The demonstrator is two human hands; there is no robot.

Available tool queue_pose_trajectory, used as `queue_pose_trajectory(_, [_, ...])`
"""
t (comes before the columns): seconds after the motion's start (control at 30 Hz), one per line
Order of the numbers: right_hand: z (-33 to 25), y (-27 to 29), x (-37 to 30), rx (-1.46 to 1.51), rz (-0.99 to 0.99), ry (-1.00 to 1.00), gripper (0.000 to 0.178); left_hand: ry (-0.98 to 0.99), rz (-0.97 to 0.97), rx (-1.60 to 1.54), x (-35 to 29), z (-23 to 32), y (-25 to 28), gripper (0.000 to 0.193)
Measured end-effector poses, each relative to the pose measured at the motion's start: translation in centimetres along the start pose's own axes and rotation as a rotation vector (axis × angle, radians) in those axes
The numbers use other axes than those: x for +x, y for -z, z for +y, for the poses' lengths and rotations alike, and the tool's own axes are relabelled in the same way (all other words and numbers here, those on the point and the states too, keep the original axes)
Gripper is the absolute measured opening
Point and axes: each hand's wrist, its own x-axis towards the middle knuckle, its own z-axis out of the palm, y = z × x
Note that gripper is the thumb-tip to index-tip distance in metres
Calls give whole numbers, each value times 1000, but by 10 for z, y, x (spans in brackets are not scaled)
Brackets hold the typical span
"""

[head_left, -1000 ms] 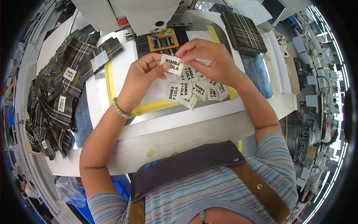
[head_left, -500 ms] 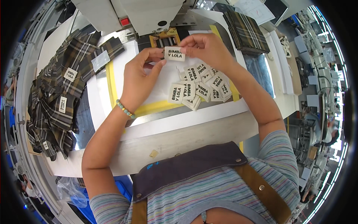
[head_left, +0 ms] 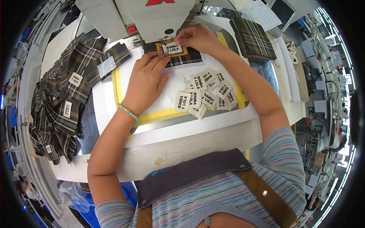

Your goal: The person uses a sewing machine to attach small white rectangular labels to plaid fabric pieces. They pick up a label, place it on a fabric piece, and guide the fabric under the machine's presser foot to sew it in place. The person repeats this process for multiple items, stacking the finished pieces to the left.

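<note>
White label pinched at 1 o'clock by right grip | tan frame touched at 8 o'clock by left grip (thumb spread)

From my remote view I read a garment workshop: an industrial sewing machine, heaped plaid fabric, piled labels, rows of workstations beyond.

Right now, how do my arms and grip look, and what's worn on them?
Your left arm and right arm are bare below short sleeves, grey with thin multicoloured stripes. Your left grip and right grip are ungloved. A bracelet of pale blue-green and yellow beads circles the left wrist; I see none on the right.
</note>
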Motion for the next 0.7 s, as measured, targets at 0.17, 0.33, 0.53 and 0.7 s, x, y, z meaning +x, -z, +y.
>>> queue_pose_trajectory(0.17, [-2, -4, -6, -51, 48, 42, 19, -10, -44, 45, 1, 1, -4, 52])
queue_pose_trajectory(0.33, [-29, 2, -15, -256, 10, 13, 20, 36, -109, 67, -1, -1, -6, 58])
queue_pose_trajectory(0.53, [-24, 18, -30, -452, 23, 397, 16, 56, -84, 30, -1, -4, -11, 56])
queue_pose_trajectory(0.7, [-25, 31, -44, -526, -123, 492, 20, 35, -116, 32, 0, -2, -7, 57])
